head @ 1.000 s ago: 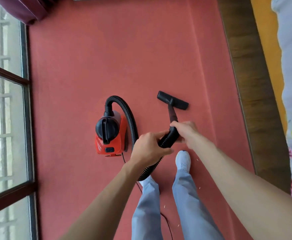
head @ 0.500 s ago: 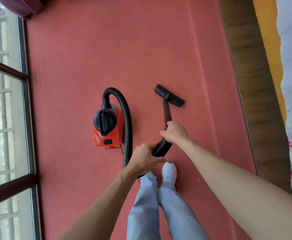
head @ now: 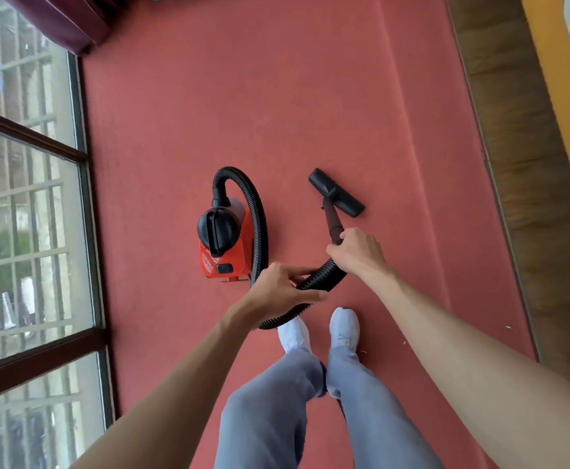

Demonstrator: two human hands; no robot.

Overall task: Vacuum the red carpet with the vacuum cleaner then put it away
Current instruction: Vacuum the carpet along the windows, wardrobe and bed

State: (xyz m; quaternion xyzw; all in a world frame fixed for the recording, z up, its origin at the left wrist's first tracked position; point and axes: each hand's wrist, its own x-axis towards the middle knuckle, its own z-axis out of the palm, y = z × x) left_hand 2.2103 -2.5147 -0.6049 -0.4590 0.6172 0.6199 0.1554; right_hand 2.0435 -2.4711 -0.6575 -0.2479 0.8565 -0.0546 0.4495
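- On the red carpet [head: 276, 96], head view: the vacuum cleaner [head: 224, 245] sits upright just ahead-left of my shoes [head: 344, 328], between me and the window [head: 23, 231].
- Left hand [head: 281, 292]: fingers and thumb curled round the mid hose [head: 258, 214].
- Right hand [head: 358, 253]: wrapped round the hose end where it meets the wand [head: 332, 221]. Palm side is hidden.
- Floor nozzle [head: 337, 194] looks flat on the carpet, ahead of my right hand.
- Handling, my guess: the small plastic canister is probably light and carries one-handed by its black top handle. The ribbed hose is floppy and springy, with good grip but no steering. The wand is stiff, so I'd steer from there.
- Risk: tugging the hose could tip or drag the canister.
- Container: the canister body is opaque, so I can't tell the dust level.
- A few white specks [head: 364, 351] lie beside my right shoe, not yet picked up.
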